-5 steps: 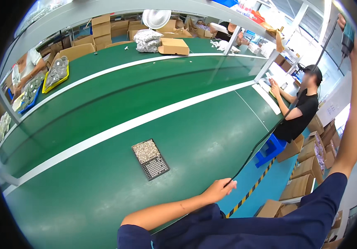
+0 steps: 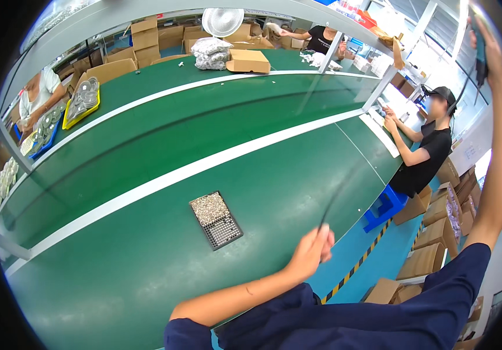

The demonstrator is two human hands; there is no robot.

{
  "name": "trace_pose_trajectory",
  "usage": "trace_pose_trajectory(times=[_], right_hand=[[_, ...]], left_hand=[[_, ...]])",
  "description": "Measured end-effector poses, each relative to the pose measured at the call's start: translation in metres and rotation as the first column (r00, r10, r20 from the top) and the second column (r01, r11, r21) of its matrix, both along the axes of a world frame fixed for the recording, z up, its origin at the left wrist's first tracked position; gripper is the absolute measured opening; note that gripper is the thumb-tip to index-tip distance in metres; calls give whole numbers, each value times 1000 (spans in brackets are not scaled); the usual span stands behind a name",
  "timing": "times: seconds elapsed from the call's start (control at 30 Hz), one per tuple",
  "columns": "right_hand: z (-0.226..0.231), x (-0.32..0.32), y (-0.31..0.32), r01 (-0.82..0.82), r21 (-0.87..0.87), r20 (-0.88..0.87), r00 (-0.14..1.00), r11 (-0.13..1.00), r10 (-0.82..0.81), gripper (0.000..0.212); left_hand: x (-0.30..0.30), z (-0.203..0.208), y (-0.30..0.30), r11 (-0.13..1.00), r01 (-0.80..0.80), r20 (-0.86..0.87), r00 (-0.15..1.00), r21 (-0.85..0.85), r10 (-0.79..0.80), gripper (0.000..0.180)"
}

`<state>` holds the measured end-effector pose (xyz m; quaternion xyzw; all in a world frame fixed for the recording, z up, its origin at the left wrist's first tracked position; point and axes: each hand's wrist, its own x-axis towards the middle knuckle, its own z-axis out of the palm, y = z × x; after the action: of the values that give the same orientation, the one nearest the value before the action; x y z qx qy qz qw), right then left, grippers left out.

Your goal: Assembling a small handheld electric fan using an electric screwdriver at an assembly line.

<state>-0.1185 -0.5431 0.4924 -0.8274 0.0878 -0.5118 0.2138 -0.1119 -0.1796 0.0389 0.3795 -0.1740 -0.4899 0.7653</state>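
Two bare hands are in view, each with one thing in its grasp. The left hand [image 2: 311,252], to the right of the tray [image 2: 230,213] and nearer the person, is curled narrow around one dark cord [image 2: 329,207]. The right hand [image 2: 492,53], raised far to the right of the tray, holds one driver [image 2: 480,61]; that corner is blurred, so the exact finger placement is hard to tell.

The one black tray lies on the green bench [image 2: 116,280]. Its far half is covered with small pale-gold pieces, too many to count; its near half shows rows of holes.

Three other people are about: one in black [image 2: 427,153] on one blue stool [image 2: 386,208], right of the tray; two beyond it, one far left, one far right.

Well beyond the tray are one fan [image 2: 223,22] and one carton [image 2: 248,60]. Far left of it sit one yellow bin [image 2: 81,118] and one blue bin [image 2: 45,150], both holding discs.
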Motion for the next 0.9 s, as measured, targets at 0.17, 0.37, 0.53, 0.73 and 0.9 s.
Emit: trace_pose_trajectory(times=[0.17,0.37,0.53,0.73,0.9], right_hand=[[-119,-3,103,-2,67,-456,890,998,32,45],[-309,42,226,-334,249,-649,639,909,413,50],[-416,63,235,-323,170,-607,710,931,357,56],[-461,39,254,-245,214,-727,607,946,322,55],[-460,35,267,-185,5,-839,534,983,104,54]], left_hand=[[76,99,-26,935,-298,-118,953,-192,280,26],[199,9,-69,948,-305,-70,948,94,312,19],[261,-35,-58,996,-73,-41,996,58,76,15],[274,-64,-25,852,-96,245,969,515,-39,16],[255,-43,-31,796,-108,457,860,595,-225,23]])
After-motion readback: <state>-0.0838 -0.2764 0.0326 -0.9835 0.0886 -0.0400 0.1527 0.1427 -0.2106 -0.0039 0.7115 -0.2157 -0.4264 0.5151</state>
